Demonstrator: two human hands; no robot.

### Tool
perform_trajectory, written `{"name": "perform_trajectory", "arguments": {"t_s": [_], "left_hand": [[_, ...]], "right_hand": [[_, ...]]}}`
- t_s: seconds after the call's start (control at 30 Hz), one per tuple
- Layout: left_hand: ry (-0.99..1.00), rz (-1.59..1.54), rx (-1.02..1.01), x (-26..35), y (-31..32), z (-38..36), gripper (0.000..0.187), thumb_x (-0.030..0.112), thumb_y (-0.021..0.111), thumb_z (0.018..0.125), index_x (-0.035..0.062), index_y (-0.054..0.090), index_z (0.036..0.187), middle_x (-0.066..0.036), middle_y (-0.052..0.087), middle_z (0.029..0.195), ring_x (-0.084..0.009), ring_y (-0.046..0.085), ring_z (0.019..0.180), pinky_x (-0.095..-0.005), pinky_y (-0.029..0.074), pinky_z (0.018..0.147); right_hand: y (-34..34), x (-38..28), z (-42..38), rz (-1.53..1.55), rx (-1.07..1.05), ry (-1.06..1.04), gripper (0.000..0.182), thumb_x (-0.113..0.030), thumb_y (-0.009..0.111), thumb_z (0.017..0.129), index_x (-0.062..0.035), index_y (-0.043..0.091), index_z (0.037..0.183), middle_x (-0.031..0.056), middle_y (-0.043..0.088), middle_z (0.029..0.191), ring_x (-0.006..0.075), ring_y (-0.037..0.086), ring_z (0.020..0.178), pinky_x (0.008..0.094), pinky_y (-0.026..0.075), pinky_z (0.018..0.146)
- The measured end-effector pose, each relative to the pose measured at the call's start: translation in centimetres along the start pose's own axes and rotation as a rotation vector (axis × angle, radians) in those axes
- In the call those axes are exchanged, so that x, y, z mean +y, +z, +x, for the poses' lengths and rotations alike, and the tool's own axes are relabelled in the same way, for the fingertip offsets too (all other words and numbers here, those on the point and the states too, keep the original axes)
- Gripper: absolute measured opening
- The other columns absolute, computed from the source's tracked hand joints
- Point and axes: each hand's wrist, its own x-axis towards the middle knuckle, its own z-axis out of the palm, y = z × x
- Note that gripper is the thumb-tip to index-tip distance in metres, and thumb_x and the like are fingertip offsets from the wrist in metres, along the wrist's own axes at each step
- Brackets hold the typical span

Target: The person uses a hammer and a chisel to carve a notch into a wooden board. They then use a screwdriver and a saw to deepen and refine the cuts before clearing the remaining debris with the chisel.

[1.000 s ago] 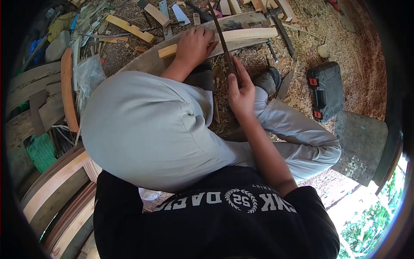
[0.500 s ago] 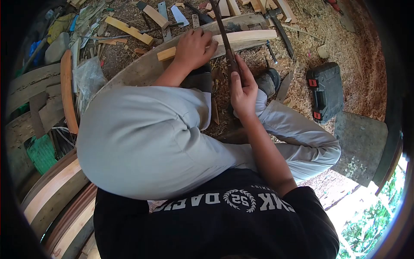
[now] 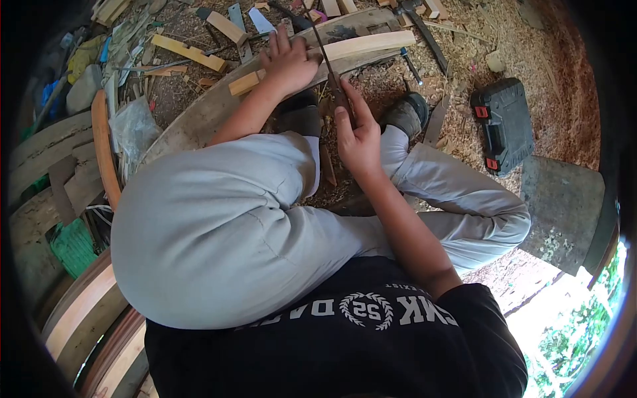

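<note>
- Sawing: we're cutting the pale curved wooden strip with a thin dark-bladed hand saw, strip lying on the grey weathered plank just beyond our knees.
- Right hand is wrapped closed around the saw handle, fingers fully curled.
- Left hand is pressing flat on the strip, fingers spread, nothing gripped, right beside the blade.
- We're judging the step goes best with long light strokes, blade staying square to the strip, left fingertips staying clear of the teeth.
- Strip's long axis is running left-right across view, right end rising slightly; cut end by the left hand.
- Saw is pointing away from us, crossing the strip nearly at right angles.
- Black plastic tool case is sitting on sawdust, well apart.
</note>
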Motion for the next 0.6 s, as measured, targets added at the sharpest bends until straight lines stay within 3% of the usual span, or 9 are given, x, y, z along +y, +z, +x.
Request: {"name": "perform_trajectory", "arguments": {"t_s": [0.07, 0.13, 0.2, 0.47, 0.6], "left_hand": [[-0.076, -0.05, -0.126, 0.0, -0.9, 0.2, 0.075, 0.054, 0.06, 0.097, 0.0094, 0.046, 0.155, -0.025, 0.001, 0.179, -0.0451, -0.003, 0.165, -0.0717, 0.006, 0.126], [-0.071, -0.045, -0.095, -0.4, -0.4, 0.4, 0.078, 0.054, 0.061, 0.096, 0.0094, 0.043, 0.158, -0.025, 0.001, 0.179, -0.0451, -0.003, 0.165, -0.0719, 0.005, 0.126], [-0.057, -0.043, -0.072, -0.5, -0.3, 0.6, 0.081, 0.054, 0.062, 0.095, 0.0094, 0.041, 0.16, -0.025, 0.001, 0.179, -0.0451, -0.003, 0.165, -0.0722, 0.004, 0.126], [-0.131, -0.218, -0.275, -1.1, -1.4, 1.9, 0.091, 0.05, 0.057, 0.093, 0.0109, 0.026, 0.168, -0.022, -0.002, 0.18, -0.0412, -0.007, 0.166, -0.0708, 0.002, 0.126], [-0.137, -0.271, -0.328, -0.4, -2.6, 1.6, 0.092, 0.056, 0.054, 0.096, 0.0101, 0.022, 0.17, -0.024, -0.004, 0.179, -0.0421, -0.008, 0.165, -0.0622, 0.005, 0.13]], "right_hand": [[-0.3, 0.2, -0.4, -0.013, 0.001, 0.015, 0.047, -0.011, 0.06, 0.104, -0.0058, 0.058, 0.151, 0.0201, 0.078, 0.117, 0.0236, 0.078, 0.098, 0.0338, 0.058, 0.086], [-0.6, -0.7, -0.3, -0.026, 0.005, 0.028, 0.047, -0.012, 0.06, 0.104, -0.0063, 0.058, 0.151, 0.022, 0.077, 0.12, 0.027, 0.079, 0.102, 0.0351, 0.058, 0.087], [-1.0, -1.6, -0.3, 0.018, -0.069, 0.217, 0.047, -0.013, 0.062, 0.102, -0.0077, 0.059, 0.149, 0.0247, 0.076, 0.12, 0.0305, 0.079, 0.105, 0.0367, 0.059, 0.09], [-2.3, -1.8, -1.8, 0.028, -0.02, 0.168, 0.05, -0.014, 0.063, 0.101, -0.0098, 0.057, 0.151, 0.0241, 0.076, 0.115, 0.035, 0.079, 0.099, 0.0376, 0.06, 0.085], [-3.2, -2.6, -2.3, 0.067, -0.045, 0.257, 0.049, -0.016, 0.063, 0.101, -0.0104, 0.058, 0.15, 0.0224, 0.077, 0.113, 0.0345, 0.079, 0.098, 0.0376, 0.06, 0.084]]}}
